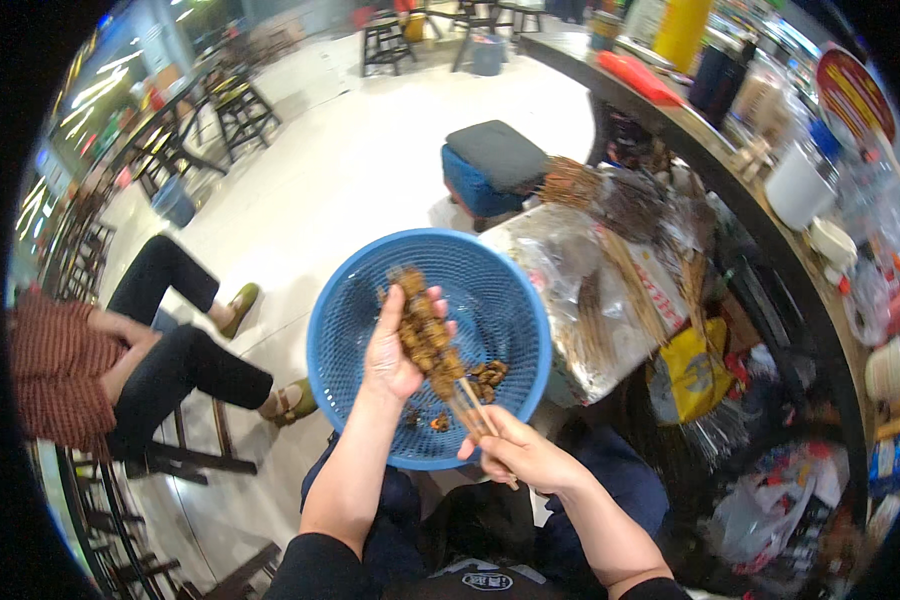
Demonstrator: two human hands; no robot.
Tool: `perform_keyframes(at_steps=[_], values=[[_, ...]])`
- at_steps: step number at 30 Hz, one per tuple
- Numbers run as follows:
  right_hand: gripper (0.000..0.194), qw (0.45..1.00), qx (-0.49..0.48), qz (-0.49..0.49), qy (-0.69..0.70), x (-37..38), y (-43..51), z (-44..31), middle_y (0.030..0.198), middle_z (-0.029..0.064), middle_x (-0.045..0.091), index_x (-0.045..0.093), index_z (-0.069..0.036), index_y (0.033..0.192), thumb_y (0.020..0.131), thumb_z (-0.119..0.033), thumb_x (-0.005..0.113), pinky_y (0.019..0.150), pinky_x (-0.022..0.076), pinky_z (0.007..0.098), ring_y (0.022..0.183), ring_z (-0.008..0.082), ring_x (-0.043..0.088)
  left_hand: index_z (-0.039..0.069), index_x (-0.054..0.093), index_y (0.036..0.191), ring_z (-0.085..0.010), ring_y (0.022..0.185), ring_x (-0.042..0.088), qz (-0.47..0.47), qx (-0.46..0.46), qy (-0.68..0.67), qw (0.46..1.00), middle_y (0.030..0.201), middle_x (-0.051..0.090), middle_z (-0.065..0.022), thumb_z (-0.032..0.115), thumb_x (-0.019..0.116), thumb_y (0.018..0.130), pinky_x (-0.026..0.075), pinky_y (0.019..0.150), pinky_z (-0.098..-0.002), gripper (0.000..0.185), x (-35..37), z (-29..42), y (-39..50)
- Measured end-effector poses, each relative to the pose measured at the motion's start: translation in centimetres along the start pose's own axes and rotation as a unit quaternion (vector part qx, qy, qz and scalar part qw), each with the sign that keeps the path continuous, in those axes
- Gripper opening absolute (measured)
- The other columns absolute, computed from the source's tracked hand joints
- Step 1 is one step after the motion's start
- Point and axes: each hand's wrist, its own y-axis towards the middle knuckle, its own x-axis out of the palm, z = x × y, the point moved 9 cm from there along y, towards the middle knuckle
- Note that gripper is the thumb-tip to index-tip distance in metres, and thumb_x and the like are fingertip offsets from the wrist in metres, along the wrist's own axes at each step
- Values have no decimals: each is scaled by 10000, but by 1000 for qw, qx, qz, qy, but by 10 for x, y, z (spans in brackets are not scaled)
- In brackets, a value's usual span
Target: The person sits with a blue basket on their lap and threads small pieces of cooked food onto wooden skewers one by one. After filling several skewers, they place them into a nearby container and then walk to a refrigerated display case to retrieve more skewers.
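Observation:
A bundle of brown food skewers [427, 330] is held at a slant over a blue plastic basket [319, 315]. My left hand [394, 352] cups the food-covered upper part, with the thumb on one side and fingertips showing on the other. Lower down, my right hand [521, 450] grips the bare wooden stick ends just above the near rim. Loose brown food pieces [490, 375] lie in the basket, and a small piece with some orange [440, 422] rests near its front. The basket appears to sit between my knees. How many skewers the bundle has cannot be made out.
Right of the basket, a low surface [592, 382] bears plastic bags and bundles of thin sticks [634, 285]. A dark-topped blue stool [499, 154] stands beyond. A long counter [787, 217] curves along the right. At left sits a person [187, 360]; tables and stools [240, 112] stand farther back.

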Motion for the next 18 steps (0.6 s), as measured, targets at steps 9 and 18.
perform_keyframes(at_steps=[9,18], values=[[210,990,-54,43,124,-18,-22,-25,706,-51,371,451,-90,1171,1023,-226,390,443,255,185,529,35,298,116,488,1303,-228,1037,558,22,-16,200,979,1102,578,-82,591,530,884,433,917,-426,635,-6,18,1],[205,879,-94,392,-254,-180,-136,-49,766,73,543,501,-52,1130,976,-177,451,674,465,330,711,179,544,187,572,1271,-492,1373,182,21,-30,983,183,1391,401,-228,287,653,837,-67,998,-764,452,37,-12,-8]])
